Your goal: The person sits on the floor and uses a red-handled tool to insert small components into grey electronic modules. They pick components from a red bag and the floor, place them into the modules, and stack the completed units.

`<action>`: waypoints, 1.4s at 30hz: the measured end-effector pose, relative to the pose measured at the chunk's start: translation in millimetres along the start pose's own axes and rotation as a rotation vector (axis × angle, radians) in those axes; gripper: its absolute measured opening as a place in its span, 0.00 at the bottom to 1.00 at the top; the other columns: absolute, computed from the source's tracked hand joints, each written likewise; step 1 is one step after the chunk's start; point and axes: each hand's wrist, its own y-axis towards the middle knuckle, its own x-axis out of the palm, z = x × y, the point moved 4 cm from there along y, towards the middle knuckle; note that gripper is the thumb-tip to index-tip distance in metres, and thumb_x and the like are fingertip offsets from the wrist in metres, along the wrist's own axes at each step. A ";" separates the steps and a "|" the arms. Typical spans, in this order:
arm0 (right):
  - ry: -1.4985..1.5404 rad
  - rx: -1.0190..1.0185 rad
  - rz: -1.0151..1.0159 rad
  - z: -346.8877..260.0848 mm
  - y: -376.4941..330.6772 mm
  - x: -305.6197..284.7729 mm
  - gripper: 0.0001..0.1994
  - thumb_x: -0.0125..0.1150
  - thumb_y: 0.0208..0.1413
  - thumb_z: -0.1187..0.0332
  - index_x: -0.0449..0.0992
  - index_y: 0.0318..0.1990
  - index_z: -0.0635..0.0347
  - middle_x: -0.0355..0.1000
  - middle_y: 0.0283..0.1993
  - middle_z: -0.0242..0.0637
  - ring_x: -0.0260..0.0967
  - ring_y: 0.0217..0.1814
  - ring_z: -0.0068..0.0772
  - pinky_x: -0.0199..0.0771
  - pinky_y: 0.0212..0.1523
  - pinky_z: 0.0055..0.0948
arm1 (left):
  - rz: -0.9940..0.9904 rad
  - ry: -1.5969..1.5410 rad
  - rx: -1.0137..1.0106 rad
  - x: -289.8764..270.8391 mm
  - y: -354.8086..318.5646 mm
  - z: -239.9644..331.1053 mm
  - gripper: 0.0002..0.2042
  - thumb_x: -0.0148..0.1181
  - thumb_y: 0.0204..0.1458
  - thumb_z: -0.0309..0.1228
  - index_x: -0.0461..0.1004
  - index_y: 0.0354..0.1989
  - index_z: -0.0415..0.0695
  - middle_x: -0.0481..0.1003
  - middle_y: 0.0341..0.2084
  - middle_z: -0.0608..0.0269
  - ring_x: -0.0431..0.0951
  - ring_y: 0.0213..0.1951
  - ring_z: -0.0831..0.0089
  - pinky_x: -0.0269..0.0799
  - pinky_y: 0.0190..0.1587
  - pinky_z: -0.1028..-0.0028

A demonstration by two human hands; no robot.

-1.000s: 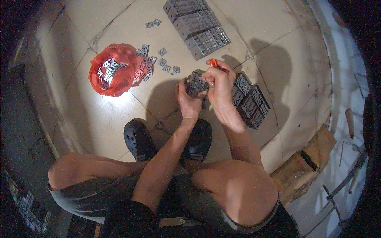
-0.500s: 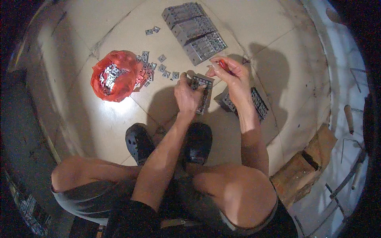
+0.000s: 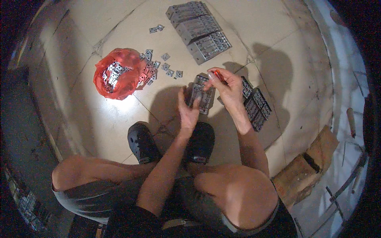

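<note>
Just ahead of my shoes, a grey rectangular metal block point(image 3: 201, 95) with rows of small fittings on its upper face is held at its left side by my left hand point(image 3: 189, 112), fingers along the edge and thumb over the top. My right hand point(image 3: 230, 90) is closed round a slim red-handled tool point(image 3: 219, 77) at the block's upper right corner. The tool's tip is too blurred to make out. Left of the block lie several small grey metal plates point(image 3: 170, 73), some in a pile beside an open red plastic bag point(image 3: 104, 81) that holds more of them.
A row of similar grey blocks point(image 3: 198, 29) lies at the far side on the tiled floor point(image 3: 119, 131). More blocks point(image 3: 257, 109) are just right of my right forearm. Brown cardboard point(image 3: 295, 178) lies at the lower right. My dark shoes point(image 3: 200, 141) are close below the block.
My right hand has come down toward the block with the red-handled tool. My left hand has slid lower along the block, so more of its top face shows.
</note>
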 end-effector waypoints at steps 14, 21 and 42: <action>-0.511 -0.199 -0.274 -23.6 6.1 22.4 0.11 0.66 0.63 0.69 0.81 0.49 0.64 0.79 0.30 0.33 0.73 0.28 0.16 0.75 0.31 0.23 | -0.113 0.276 0.197 10.4 -8.8 26.8 0.50 0.86 0.29 0.28 0.61 0.66 0.36 0.74 0.56 0.49 0.75 0.58 0.57 0.72 0.61 0.62; -0.598 -0.309 -0.396 -34.6 12.2 27.0 0.12 0.66 0.61 0.68 0.82 0.50 0.59 0.82 0.38 0.43 0.81 0.40 0.27 0.79 0.41 0.30 | -0.095 0.295 0.140 15.0 -8.5 26.1 0.51 0.82 0.31 0.27 0.59 0.68 0.36 0.72 0.58 0.48 0.73 0.61 0.53 0.70 0.63 0.60; -1.180 -0.409 0.310 -30.2 -14.3 42.0 0.20 0.62 0.57 0.70 0.71 0.57 0.60 0.69 0.47 0.44 0.64 0.51 0.52 0.66 0.54 0.48 | -0.088 0.360 0.137 37.2 3.4 0.9 0.34 0.62 0.57 0.37 0.59 0.70 0.34 0.66 0.65 0.39 0.67 0.65 0.44 0.62 0.67 0.58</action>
